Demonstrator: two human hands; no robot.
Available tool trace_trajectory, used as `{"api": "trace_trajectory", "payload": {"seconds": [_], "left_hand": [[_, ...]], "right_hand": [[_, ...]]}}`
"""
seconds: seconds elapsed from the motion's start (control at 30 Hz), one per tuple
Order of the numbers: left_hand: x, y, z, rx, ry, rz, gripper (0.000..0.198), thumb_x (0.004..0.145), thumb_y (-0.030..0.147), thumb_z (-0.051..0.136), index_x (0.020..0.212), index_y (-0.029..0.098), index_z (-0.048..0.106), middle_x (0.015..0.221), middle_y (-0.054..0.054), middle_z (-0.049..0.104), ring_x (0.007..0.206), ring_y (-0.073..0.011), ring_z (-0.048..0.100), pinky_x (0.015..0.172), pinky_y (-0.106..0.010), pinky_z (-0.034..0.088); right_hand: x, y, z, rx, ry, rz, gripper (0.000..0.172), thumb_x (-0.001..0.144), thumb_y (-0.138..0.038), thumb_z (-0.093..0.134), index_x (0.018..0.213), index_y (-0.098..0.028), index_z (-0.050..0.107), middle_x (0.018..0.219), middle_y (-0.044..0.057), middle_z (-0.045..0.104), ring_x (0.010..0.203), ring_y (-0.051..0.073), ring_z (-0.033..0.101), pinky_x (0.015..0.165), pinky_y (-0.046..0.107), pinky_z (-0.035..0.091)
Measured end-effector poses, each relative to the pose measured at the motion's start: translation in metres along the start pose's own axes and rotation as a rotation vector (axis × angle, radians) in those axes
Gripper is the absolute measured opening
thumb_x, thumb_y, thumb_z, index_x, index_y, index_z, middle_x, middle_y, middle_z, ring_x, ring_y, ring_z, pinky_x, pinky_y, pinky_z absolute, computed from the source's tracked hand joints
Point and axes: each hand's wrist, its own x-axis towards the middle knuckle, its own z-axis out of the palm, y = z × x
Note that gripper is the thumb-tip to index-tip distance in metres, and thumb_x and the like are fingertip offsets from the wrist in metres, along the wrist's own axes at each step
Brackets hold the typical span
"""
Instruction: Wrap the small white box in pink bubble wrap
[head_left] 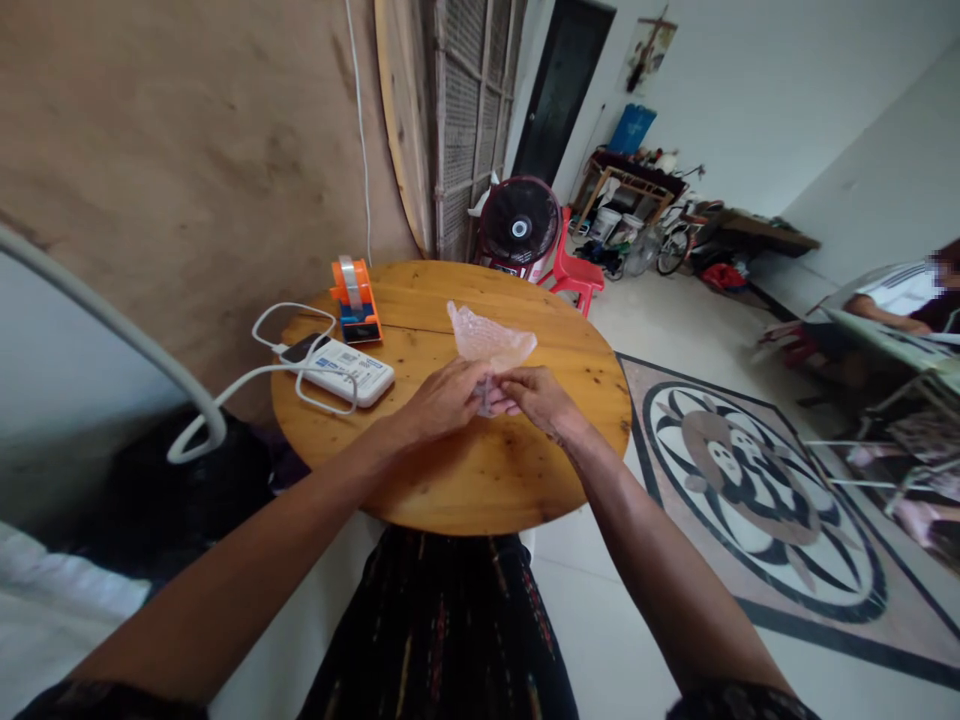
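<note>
A thin, pinkish, see-through plastic bag [491, 338] is held over the round wooden table [442, 490], its loose end spreading away from me. My left hand [450, 398] is closed on the bag's near part from the left. From the right, my right hand [541, 398] pinches the same gathered part, its fingertips close to those of the left. Some fingers are hidden behind the plastic and each other. Whether anything lies inside the bag I cannot tell.
On the table's left stand an orange tape dispenser [355, 298] and a white power bank [352, 372] with a looped white cable [259, 372]. Beyond the table are a fan [519, 228] and a red plastic chair [576, 270]. A person [896, 295] sits at another table, far right.
</note>
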Motion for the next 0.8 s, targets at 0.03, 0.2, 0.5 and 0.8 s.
{"api": "trace_trajectory", "payload": {"seconds": [0.03,0.2,0.5,0.8], "left_hand": [[-0.001,0.001,0.000,-0.030,0.013,-0.018,0.021,0.081,0.015,0.050,0.100,0.019,0.058,0.100,-0.005,0.066,0.093,-0.0189,0.061,0.084,-0.031,0.048],[0.000,0.011,0.003,-0.190,0.096,-0.173,0.041,0.075,0.035,0.066,0.112,0.018,0.055,0.110,-0.009,0.067,0.096,-0.0224,0.064,0.087,-0.036,0.051],[0.003,0.019,0.016,-0.174,0.206,-0.270,0.014,0.082,0.026,0.058,0.095,0.020,0.060,0.096,-0.006,0.067,0.094,-0.0231,0.060,0.083,-0.039,0.049],[-0.005,0.011,0.011,-0.246,0.145,-0.179,0.029,0.081,0.016,0.051,0.108,0.020,0.060,0.107,-0.007,0.067,0.101,-0.0223,0.059,0.090,-0.040,0.050]], "right_hand": [[-0.001,-0.002,0.000,-0.016,-0.014,-0.013,0.026,0.073,-0.003,0.046,0.076,-0.014,0.069,0.069,0.002,0.071,0.061,0.012,0.066,0.059,0.021,0.050],[0.002,-0.001,-0.004,-0.178,-0.060,-0.126,0.033,0.067,-0.002,0.043,0.076,-0.014,0.072,0.068,0.001,0.070,0.063,0.013,0.065,0.058,0.021,0.049],[0.003,-0.004,-0.005,-0.300,-0.160,-0.143,0.044,0.063,-0.002,0.042,0.093,-0.015,0.072,0.071,0.001,0.068,0.061,0.012,0.061,0.049,0.018,0.046],[0.002,-0.001,0.003,-0.188,-0.088,-0.054,0.035,0.068,-0.002,0.046,0.094,-0.014,0.067,0.067,0.000,0.061,0.051,0.011,0.058,0.042,0.021,0.051]]}}
